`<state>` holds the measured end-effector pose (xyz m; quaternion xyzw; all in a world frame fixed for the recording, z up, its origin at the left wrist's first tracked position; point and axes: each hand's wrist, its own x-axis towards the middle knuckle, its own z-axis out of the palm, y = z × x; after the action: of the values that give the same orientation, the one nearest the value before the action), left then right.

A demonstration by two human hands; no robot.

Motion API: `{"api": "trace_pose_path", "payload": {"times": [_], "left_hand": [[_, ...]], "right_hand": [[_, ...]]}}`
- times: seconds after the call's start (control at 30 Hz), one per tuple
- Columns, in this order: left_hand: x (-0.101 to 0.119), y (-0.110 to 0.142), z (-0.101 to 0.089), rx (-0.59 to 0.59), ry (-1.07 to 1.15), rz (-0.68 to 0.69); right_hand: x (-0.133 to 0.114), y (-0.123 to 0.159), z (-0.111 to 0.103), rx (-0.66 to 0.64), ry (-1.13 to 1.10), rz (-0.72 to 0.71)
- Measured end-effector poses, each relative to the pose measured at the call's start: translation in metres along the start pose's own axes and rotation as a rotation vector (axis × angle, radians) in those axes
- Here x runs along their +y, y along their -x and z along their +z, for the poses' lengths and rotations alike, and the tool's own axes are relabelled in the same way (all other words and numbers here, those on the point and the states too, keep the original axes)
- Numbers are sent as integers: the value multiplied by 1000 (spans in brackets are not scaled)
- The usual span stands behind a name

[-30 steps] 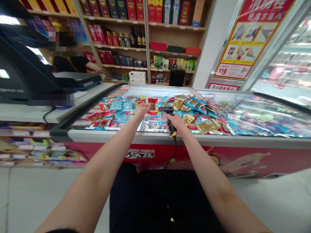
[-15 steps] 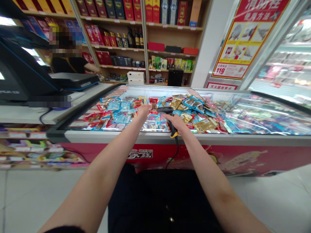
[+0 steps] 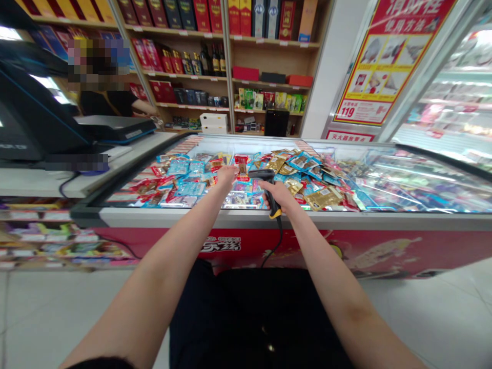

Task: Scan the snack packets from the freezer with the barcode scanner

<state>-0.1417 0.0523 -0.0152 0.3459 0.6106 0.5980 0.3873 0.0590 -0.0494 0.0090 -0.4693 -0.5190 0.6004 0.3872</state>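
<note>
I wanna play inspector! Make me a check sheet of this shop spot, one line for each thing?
Surface: chest freezer, glass top
Things: black and yellow barcode scanner; red snack packet in front of it
Clutter: blue packets and gold packets, piled loosely, some overlapping
Left hand: beside the red snack packet; grip unclear
Right hand: wrapped around the scanner's handle
Cables: scanner cord hanging down the freezer's front
Surroundings: shelves with boxes and bottles; a person beyond the freezer
Spills: nothing seen

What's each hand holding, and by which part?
Right hand: barcode scanner, by its handle. Left hand: fingers at a red packet; can't tell if it's gripped.
</note>
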Motion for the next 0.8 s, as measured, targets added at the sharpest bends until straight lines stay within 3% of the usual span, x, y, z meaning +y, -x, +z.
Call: {"api": "trace_pose_path", "payload": {"times": [0.27,0.53,0.67,0.8], "left_hand": [[15,13,23,-40,171,-21],[31,22,87,-107,132,70],[34,26,125,-159,-145,273],[32,32,140,-321,-574,551]], "right_hand": [[-2,-2,-23,54,-99,-28],[-17,-4,-73,287,-246,-91],[-16,-8,-96,334,-277,-156],[-11,-10,-106,348,-285,-177]]}}
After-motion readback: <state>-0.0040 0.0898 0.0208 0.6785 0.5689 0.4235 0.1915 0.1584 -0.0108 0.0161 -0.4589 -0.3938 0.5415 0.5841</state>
